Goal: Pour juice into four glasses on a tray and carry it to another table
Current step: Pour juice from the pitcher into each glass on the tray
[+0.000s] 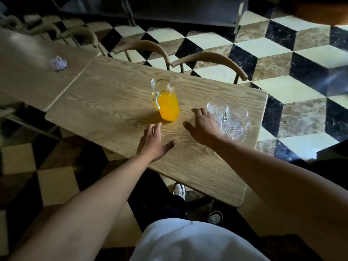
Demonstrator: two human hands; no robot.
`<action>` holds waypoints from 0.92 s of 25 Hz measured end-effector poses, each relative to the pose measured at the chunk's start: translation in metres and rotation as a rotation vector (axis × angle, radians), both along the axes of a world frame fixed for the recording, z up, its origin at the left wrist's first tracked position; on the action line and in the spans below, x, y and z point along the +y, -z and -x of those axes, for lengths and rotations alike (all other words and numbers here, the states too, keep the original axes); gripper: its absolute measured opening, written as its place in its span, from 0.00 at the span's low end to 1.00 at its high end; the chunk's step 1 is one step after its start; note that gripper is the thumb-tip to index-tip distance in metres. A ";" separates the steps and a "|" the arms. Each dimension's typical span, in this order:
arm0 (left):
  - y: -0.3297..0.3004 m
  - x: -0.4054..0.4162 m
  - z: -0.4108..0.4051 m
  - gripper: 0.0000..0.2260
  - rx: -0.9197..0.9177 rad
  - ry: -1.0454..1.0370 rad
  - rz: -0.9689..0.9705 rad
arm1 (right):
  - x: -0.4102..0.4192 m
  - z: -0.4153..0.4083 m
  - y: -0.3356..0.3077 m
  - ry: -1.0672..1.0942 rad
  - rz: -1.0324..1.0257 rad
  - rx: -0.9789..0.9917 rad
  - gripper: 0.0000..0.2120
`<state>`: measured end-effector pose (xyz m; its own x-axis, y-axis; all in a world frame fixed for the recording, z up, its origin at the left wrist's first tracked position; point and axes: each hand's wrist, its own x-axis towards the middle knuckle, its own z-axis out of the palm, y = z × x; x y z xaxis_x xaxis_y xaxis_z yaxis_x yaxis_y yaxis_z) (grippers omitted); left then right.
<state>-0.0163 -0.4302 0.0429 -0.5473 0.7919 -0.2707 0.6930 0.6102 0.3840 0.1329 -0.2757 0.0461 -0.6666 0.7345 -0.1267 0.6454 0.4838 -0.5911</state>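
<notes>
A clear glass jug [166, 101] of orange juice stands upright near the middle of a light wooden table [116, 110], its handle turned to the left. To its right sits a cut-glass tray [238, 127] bearing clear glasses [226, 110], hard to count. My left hand [153, 143] hovers over the table just in front of the jug, fingers spread and holding nothing. My right hand [202, 127] reaches with relaxed fingers beside the tray's left edge, partly hiding it.
Two curved-back wooden chairs [209, 60] stand at the table's far side. A second wooden table [28, 72] adjoins on the left with a crumpled lilac cloth [58, 63] on it. The floor is cube-patterned tile. My shoes [178, 191] show below the table's near edge.
</notes>
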 end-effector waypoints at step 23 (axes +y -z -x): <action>0.095 0.114 0.209 0.48 -0.493 0.047 -0.133 | -0.017 0.164 0.029 0.440 0.408 0.523 0.09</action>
<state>-0.2253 -0.3165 -0.0522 -0.3430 0.8577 -0.3830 0.4351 0.5064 0.7445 -0.0316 -0.2923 0.0167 -0.3733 0.9074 -0.1929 0.3170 -0.0707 -0.9458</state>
